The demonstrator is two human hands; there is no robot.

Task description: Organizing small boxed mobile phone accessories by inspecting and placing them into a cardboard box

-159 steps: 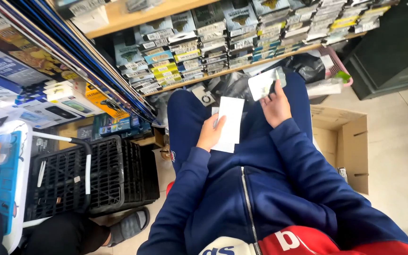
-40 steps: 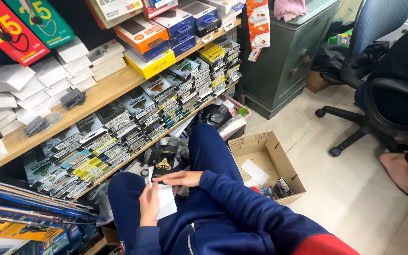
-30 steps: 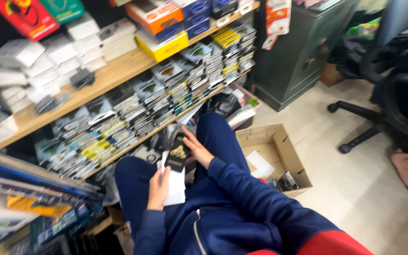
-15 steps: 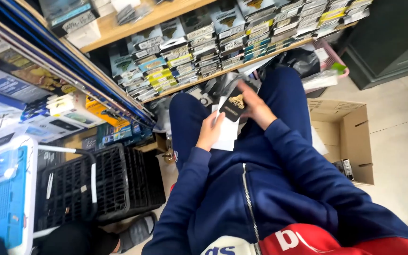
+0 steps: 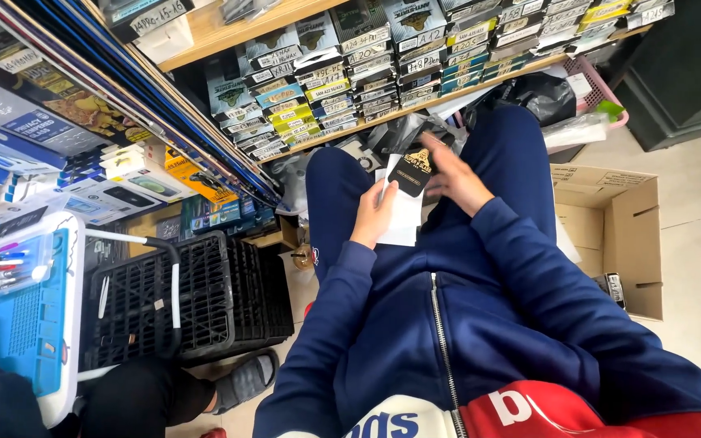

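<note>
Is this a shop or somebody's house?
Most likely a small shop or its stockroom. The wooden shelf is packed with rows of small labelled boxes, flat packets are stacked at the side, and an open cardboard box sits on the floor.

Both arms bent, blue sleeves, meeting at upper centre of frame. Left hand (image 5: 376,215) palm up, fingers curled. Right hand (image 5: 452,172) fingers spread, pinching.
</note>
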